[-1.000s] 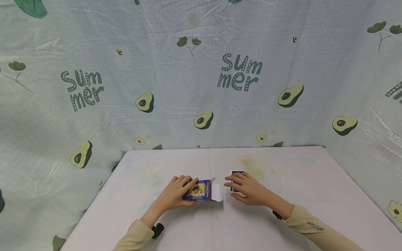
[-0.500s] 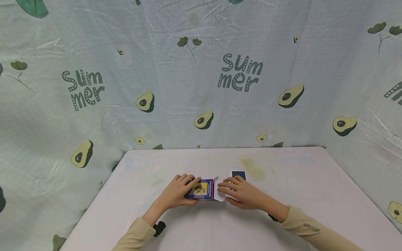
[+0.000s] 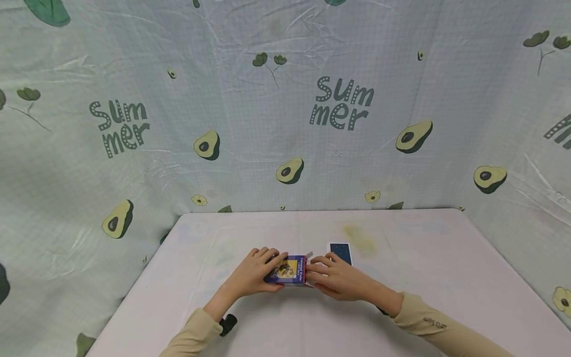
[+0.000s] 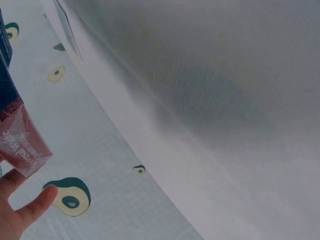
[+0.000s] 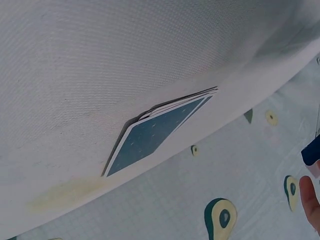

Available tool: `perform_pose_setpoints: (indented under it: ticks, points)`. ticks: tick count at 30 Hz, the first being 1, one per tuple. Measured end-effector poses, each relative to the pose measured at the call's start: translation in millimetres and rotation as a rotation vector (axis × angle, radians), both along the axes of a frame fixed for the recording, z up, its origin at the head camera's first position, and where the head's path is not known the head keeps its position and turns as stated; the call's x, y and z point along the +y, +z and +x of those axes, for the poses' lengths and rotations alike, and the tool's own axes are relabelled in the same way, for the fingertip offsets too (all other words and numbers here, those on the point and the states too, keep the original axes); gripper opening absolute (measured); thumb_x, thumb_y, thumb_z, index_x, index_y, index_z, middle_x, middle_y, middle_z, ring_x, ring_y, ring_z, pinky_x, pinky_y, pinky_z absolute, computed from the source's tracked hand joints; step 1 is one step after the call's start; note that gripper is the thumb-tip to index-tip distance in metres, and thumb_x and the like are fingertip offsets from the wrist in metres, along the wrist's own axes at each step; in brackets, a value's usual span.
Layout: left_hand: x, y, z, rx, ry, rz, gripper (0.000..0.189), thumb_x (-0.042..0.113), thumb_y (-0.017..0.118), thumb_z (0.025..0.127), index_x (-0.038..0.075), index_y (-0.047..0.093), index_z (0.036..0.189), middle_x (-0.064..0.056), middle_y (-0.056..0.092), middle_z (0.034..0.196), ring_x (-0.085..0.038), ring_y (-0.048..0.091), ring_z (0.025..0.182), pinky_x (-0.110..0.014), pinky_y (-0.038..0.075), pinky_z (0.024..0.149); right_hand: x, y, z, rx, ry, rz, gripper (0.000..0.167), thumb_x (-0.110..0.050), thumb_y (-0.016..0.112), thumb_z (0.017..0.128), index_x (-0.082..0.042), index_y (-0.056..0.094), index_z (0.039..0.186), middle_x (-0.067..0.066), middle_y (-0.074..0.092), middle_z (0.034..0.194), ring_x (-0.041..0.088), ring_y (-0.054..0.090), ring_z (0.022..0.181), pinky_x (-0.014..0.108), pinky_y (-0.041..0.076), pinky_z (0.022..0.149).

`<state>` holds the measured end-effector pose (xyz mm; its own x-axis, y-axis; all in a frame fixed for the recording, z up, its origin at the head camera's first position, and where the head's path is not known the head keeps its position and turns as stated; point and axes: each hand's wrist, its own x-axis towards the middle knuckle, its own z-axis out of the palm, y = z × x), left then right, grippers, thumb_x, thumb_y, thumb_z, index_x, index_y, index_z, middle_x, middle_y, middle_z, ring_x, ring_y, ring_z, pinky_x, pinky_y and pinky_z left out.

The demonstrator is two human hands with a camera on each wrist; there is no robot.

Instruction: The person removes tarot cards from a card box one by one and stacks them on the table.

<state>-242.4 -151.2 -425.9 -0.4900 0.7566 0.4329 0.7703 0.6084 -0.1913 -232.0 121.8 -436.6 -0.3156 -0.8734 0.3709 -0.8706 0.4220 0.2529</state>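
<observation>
A purple card box [image 3: 288,270] lies on the white table [image 3: 428,277], near the front middle. My left hand [image 3: 258,272] holds its left end, fingers curled over the top; the box's edge [image 4: 17,145] shows beside my fingers in the left wrist view. Against the box's right end, where the white flap sits, my right hand [image 3: 332,277] has its fingers curled. Just behind the right hand lies a small stack of dark blue-backed cards [image 3: 341,252], and the right wrist view shows that stack [image 5: 152,132] flat on the table.
A pale green cloth with avocado prints and "summer" lettering [image 3: 341,104] hangs behind and beside the table. A yellowish stain [image 3: 359,237] marks the tabletop behind the cards. Both arms wear beige sleeves [image 3: 428,325].
My right hand left the card stack and moved left to the box's open end, pressing the white flap in. The stack is now uncovered. The left hand stayed on the box.
</observation>
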Motion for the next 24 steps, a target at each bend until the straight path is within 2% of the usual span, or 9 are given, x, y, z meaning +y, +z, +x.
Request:
perform_pose_setpoints:
  ticks: [11,21,24]
  points:
    - [-2.1,-1.4,0.1,-0.002,0.006,-0.004,0.074,0.056,0.064,0.068,0.019,0.045,0.128,0.001,0.053,0.107,-0.013,0.049,0.091,-0.032,0.040,0.076,3.6,-1.8,0.9,0.078,0.015,-0.013,0.038,-0.029,0.058,0.084,-0.023,0.052,0.120,-0.004,0.056,0.118,0.013,0.048,0.108,0.034,0.038,0.082]
    - [-3.4,-2.0,0.6,0.010,0.013,-0.010,0.074,0.056,0.065,0.067,0.019,0.045,0.128,0.001,0.053,0.106,-0.013,0.048,0.090,-0.032,0.040,0.075,8.2,-4.9,-0.2,0.107,0.044,-0.054,0.035,-0.029,0.060,0.082,-0.022,0.055,0.116,-0.002,0.055,0.108,0.015,0.048,0.103,0.034,0.038,0.081]
    - [-3.4,-2.0,0.7,0.009,0.009,-0.006,0.074,0.056,0.065,0.067,0.019,0.045,0.128,0.001,0.053,0.106,-0.013,0.048,0.090,-0.032,0.040,0.074,7.9,-4.6,-0.1,0.108,0.039,-0.048,0.034,-0.030,0.060,0.082,-0.022,0.056,0.115,-0.001,0.055,0.111,0.016,0.048,0.105,0.035,0.039,0.082]
